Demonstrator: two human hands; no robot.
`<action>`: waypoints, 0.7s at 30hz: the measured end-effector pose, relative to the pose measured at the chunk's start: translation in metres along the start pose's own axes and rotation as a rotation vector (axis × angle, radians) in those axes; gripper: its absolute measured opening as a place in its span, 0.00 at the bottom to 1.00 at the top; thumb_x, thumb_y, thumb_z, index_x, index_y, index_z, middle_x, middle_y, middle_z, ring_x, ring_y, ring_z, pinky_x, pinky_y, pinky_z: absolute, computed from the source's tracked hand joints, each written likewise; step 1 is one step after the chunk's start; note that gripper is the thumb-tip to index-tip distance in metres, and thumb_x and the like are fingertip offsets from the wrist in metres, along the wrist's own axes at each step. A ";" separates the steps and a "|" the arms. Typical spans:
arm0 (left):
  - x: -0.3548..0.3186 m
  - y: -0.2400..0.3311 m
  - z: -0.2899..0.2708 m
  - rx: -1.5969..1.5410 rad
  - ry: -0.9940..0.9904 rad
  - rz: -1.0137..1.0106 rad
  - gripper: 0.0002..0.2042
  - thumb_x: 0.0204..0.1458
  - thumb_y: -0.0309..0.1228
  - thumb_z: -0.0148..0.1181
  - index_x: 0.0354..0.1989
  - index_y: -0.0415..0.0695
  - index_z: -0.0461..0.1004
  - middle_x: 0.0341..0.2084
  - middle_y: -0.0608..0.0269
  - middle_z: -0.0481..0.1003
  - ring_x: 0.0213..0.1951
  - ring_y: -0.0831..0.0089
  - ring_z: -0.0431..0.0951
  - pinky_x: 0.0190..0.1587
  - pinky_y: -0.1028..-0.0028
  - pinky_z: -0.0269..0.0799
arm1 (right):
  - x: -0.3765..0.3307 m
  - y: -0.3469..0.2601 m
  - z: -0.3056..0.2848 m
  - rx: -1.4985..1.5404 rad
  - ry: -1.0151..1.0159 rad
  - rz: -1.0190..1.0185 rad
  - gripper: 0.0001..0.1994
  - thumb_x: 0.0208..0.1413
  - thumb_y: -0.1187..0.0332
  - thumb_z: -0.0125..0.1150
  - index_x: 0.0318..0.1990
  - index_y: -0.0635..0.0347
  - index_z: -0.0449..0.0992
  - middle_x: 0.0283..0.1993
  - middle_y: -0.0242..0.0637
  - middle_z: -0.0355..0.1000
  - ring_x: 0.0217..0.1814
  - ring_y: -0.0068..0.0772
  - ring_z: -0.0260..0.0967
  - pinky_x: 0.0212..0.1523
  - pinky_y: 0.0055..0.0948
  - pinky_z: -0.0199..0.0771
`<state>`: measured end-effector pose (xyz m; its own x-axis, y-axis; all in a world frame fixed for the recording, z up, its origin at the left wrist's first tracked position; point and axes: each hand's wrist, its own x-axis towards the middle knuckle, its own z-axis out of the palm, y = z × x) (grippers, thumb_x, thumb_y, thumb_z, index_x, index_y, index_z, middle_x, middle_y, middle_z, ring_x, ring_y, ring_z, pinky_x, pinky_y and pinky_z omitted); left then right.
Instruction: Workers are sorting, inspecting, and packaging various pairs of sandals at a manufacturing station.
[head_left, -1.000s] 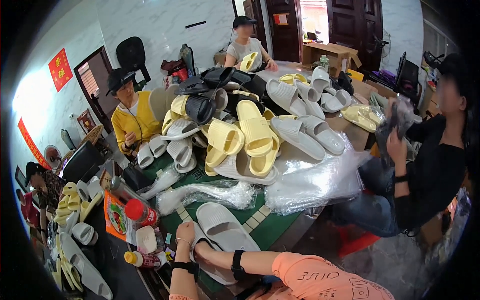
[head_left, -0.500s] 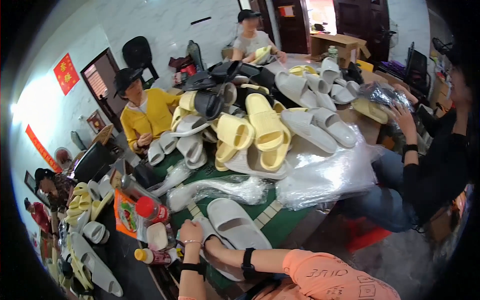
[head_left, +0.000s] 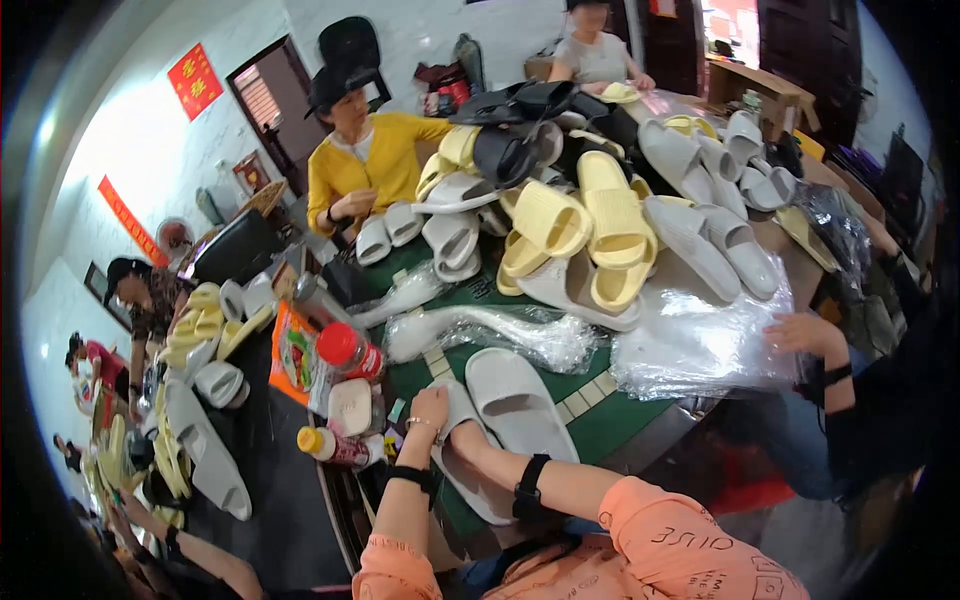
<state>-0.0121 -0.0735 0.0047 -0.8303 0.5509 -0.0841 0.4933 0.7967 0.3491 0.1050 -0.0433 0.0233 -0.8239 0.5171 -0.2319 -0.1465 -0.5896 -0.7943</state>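
Observation:
A pair of light grey slippers lies on the green tabletop in front of me. My left hand [head_left: 430, 408] is closed at the upper edge of the left grey slipper [head_left: 468, 485], by its strap. My right hand [head_left: 466, 438] reaches under that strap, and its fingers are hidden inside. Beside them the other grey slipper [head_left: 520, 408] lies untouched, toe pointing away from me. Just beyond sit a bundle of clear plastic bags [head_left: 490, 335] and a flat stack of clear plastic bags [head_left: 690, 335].
Yellow, grey and black slippers [head_left: 550, 220] are heaped across the far table. At left stand a red-lidded jar [head_left: 350, 350], a yellow-capped bottle [head_left: 330, 445] and an orange packet [head_left: 292, 350]. A co-worker's hand [head_left: 808, 335] rests by the bag stack; another person [head_left: 365, 165] wears yellow.
The whole view has shifted, so the scene sits lower right. The co-worker at right has brought a hand from the dark plastic to the clear bag stack. My hands stay at the same slipper.

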 end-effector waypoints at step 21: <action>-0.013 0.038 0.002 -0.238 0.223 -0.073 0.14 0.46 0.34 0.43 0.28 0.36 0.71 0.30 0.44 0.71 0.36 0.50 0.71 0.40 0.59 0.66 | 0.036 0.049 -0.040 -0.164 0.133 -0.120 0.14 0.48 0.71 0.43 0.42 0.68 0.67 0.34 0.39 0.68 0.29 0.30 0.64 0.24 0.27 0.63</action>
<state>0.0184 -0.0501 0.0172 -0.9103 0.4061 0.0804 0.3783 0.7370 0.5601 0.0902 -0.0286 -0.0466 -0.7251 0.6610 -0.1934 -0.1393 -0.4157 -0.8988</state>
